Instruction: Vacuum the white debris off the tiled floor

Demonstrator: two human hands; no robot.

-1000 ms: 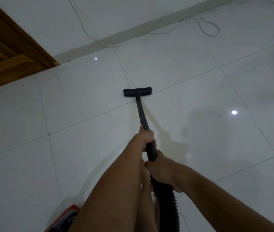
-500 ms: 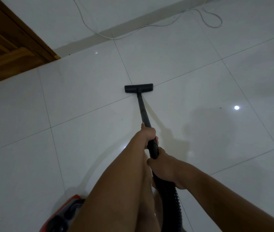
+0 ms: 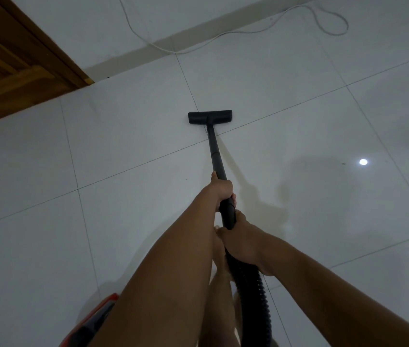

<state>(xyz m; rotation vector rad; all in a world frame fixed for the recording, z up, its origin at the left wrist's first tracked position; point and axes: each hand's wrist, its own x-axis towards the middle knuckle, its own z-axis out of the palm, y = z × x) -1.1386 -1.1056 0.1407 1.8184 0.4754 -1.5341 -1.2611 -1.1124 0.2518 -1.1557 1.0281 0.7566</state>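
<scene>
Left hand (image 3: 222, 190) grasps black wand (image 3: 216, 156); right hand (image 3: 242, 242) just behind grasps wand end, above ribbed hose (image 3: 253, 291). Black nozzle (image 3: 210, 117) flat on tiled floor (image 3: 123, 221), well ahead of left hand. Cannot make out white debris. Red vacuum body (image 3: 90, 324) under left forearm, partly hidden, cut off.

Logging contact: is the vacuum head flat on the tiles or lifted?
Flat: the vacuum head lies on the tiled floor, no gap visible beneath it.
</scene>
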